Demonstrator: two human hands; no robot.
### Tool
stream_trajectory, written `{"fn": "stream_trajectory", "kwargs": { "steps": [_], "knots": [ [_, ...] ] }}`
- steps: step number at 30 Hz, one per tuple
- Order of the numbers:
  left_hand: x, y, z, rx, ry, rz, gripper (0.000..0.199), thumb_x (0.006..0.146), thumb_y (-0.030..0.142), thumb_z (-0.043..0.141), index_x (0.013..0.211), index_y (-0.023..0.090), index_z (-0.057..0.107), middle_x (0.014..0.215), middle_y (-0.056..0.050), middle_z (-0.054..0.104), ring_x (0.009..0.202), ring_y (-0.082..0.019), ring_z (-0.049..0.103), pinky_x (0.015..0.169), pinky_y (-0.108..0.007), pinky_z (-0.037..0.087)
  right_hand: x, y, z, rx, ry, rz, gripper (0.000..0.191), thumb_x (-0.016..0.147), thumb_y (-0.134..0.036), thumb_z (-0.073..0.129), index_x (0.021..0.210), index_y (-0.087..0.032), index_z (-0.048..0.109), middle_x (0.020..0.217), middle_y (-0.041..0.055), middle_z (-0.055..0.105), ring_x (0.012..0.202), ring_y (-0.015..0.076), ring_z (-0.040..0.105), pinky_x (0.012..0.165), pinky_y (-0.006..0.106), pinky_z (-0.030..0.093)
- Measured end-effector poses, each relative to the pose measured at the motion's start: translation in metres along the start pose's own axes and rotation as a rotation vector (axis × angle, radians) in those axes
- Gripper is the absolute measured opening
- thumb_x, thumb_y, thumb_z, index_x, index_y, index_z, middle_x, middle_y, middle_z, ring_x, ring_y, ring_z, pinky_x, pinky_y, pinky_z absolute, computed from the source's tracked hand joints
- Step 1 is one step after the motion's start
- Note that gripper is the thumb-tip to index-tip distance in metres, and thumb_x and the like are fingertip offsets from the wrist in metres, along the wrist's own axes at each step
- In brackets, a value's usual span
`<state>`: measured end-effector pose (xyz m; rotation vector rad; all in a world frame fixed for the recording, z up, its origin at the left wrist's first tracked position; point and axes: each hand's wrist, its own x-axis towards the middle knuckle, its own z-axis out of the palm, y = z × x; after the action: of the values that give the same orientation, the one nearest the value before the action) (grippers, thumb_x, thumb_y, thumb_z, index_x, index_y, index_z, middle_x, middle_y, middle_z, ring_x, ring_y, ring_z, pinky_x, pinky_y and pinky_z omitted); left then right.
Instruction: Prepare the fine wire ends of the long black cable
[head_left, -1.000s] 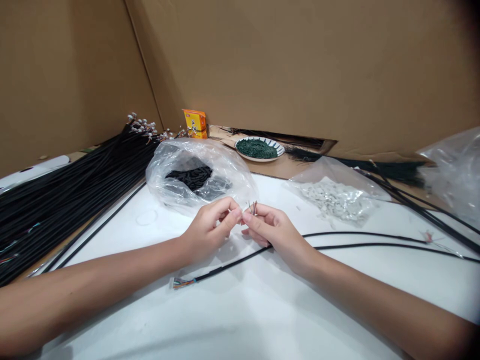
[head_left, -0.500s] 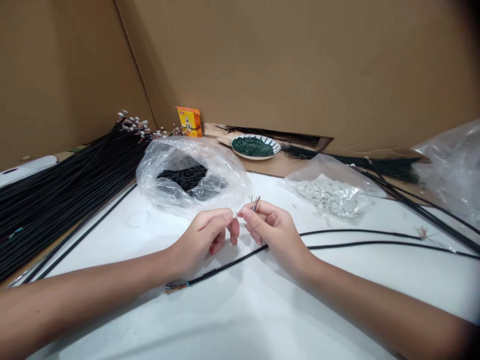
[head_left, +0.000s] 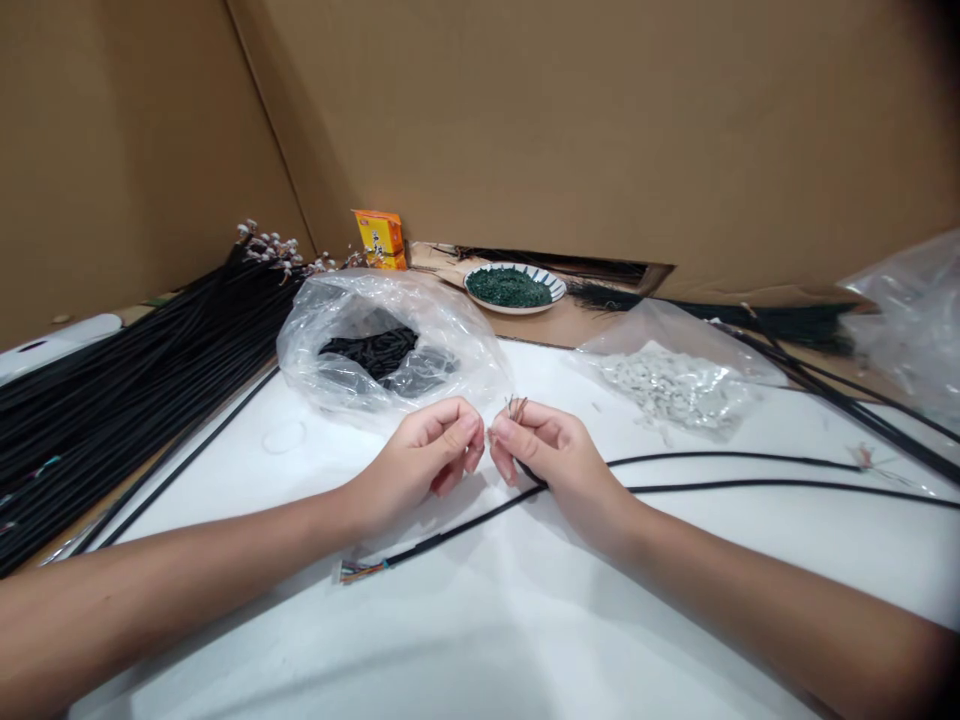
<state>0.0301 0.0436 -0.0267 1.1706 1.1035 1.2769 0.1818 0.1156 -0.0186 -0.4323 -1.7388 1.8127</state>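
Both hands were drawn in close above the middle of the white table [head_left: 480,620], their fingertips almost meeting. The right hand [head_left: 559,468] was pinched narrow on thin wire ends [head_left: 516,407], apparently those of a black cable [head_left: 465,525], and the grip held them upright and bunched, clear of the fingers and in plain sight. The left hand [head_left: 424,455] was curled just beside it; whether it held anything, I could not tell. The cable's other end, a stripped end with coloured wires [head_left: 361,570], lay loose on the table. Around the bare middle, a clear plastic bag [head_left: 457,340] of black pieces, a bag of white parts [head_left: 671,385] and a bundle of black cables [head_left: 135,400] sat pushed toward the edges, seemingly leaving the hands room.
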Motion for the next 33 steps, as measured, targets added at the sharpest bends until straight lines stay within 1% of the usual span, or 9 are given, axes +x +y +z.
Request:
{"fn": "stream_trajectory", "kwargs": {
  "steps": [4,9,12,15,22,27,33],
  "knots": [
    [0.0,0.003,0.001,0.001,0.004,-0.032,0.029,0.09,0.04,0.047,0.074,0.015,0.048,0.062,0.004,0.048,0.044,-0.002,0.036,0.041,-0.016,0.024,0.001,0.0,-0.001,0.004,0.002,-0.017,0.029,0.086,-0.038,0.058,0.067,-0.017,0.053,0.059,-0.0029,0.052,0.058,0.0083,0.047,0.059,0.021,0.038],
    [0.0,0.001,0.001,-0.03,0.016,-0.003,0.028,0.09,0.038,0.047,0.074,0.016,0.047,0.062,0.005,0.046,0.044,-0.002,0.035,0.04,-0.015,0.023,0.002,-0.001,0.001,-0.004,0.066,0.001,0.022,0.083,-0.033,0.062,0.071,-0.016,0.055,0.062,-0.0035,0.054,0.053,0.0058,0.048,0.053,0.018,0.039],
    [-0.001,-0.002,-0.001,-0.025,-0.007,0.026,0.027,0.09,0.037,0.048,0.074,0.016,0.046,0.061,0.005,0.045,0.045,-0.003,0.034,0.041,-0.016,0.024,0.001,-0.001,0.004,-0.01,0.086,0.013,0.022,0.082,-0.031,0.064,0.07,-0.015,0.055,0.062,-0.0039,0.056,0.051,0.0044,0.048,0.049,0.016,0.039],
    [-0.001,-0.003,-0.002,-0.018,-0.039,0.027,0.027,0.091,0.036,0.047,0.073,0.016,0.045,0.06,0.005,0.044,0.045,-0.004,0.033,0.041,-0.016,0.023,-0.001,-0.002,0.007,-0.026,0.121,0.001,0.022,0.082,-0.03,0.064,0.069,-0.015,0.053,0.06,-0.0045,0.055,0.052,0.0037,0.049,0.048,0.014,0.041],
    [0.001,-0.001,-0.003,-0.046,-0.11,0.027,0.026,0.092,0.034,0.045,0.072,0.017,0.045,0.058,0.004,0.044,0.044,-0.005,0.033,0.039,-0.017,0.022,-0.005,-0.002,0.012,-0.041,0.188,-0.014,0.025,0.084,-0.031,0.062,0.068,-0.016,0.049,0.062,-0.0046,0.056,0.052,0.0029,0.05,0.049,0.012,0.044],
    [0.001,-0.001,-0.003,-0.061,-0.116,0.038,0.025,0.092,0.033,0.045,0.072,0.016,0.046,0.058,0.004,0.044,0.044,-0.004,0.034,0.039,-0.017,0.023,-0.006,0.0,0.013,-0.07,0.214,-0.033,0.026,0.085,-0.031,0.06,0.068,-0.016,0.048,0.062,-0.0054,0.055,0.052,0.0026,0.05,0.048,0.012,0.044],
    [0.0,0.0,-0.003,-0.051,-0.104,0.043,0.025,0.091,0.033,0.046,0.072,0.016,0.046,0.058,0.004,0.045,0.044,-0.005,0.035,0.038,-0.017,0.022,-0.006,0.003,0.013,-0.103,0.209,-0.066,0.024,0.086,-0.034,0.059,0.072,-0.018,0.047,0.065,-0.0049,0.054,0.055,0.0041,0.05,0.049,0.013,0.044]
  ]
}}
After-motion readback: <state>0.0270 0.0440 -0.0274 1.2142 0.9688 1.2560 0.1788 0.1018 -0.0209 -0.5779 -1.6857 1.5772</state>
